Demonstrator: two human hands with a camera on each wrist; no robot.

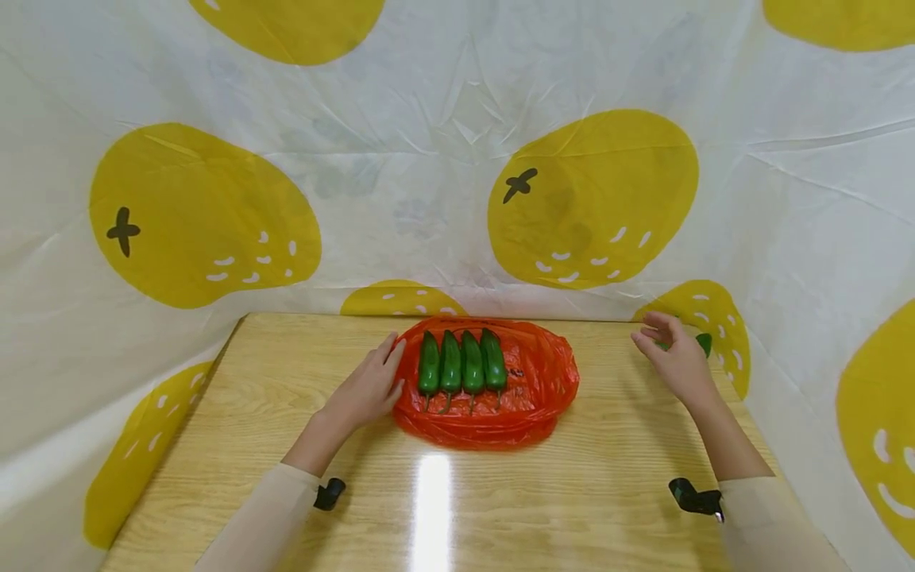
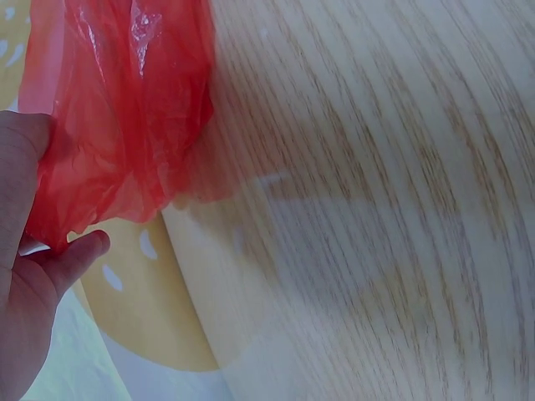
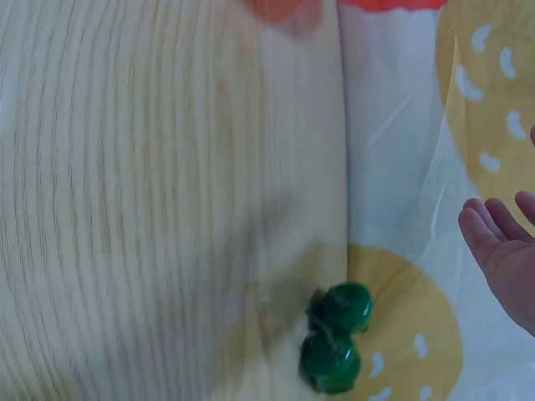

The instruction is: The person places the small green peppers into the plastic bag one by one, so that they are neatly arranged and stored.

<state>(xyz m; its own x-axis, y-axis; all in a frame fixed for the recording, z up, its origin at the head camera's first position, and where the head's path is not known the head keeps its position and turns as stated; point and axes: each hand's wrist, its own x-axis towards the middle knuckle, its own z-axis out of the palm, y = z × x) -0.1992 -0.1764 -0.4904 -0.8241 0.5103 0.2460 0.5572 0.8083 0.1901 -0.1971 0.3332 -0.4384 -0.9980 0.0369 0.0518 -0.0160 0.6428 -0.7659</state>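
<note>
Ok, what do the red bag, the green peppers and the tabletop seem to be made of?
Red bag: likely thin plastic film, shiny; translucent and crinkled.
Green peppers: smooth, glossy, with highlights; real or moulded plastic, I can't tell.
Tabletop: wood or wood-look laminate, glossy; grain and a bright reflection show.

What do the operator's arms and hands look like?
Plain, off-white long sleeves: left sleeve, right sleeve, both ending short of the hands. Left hand and right hand ungloved. Small black device at each cuff: left device, right device. No cables visible.
</note>
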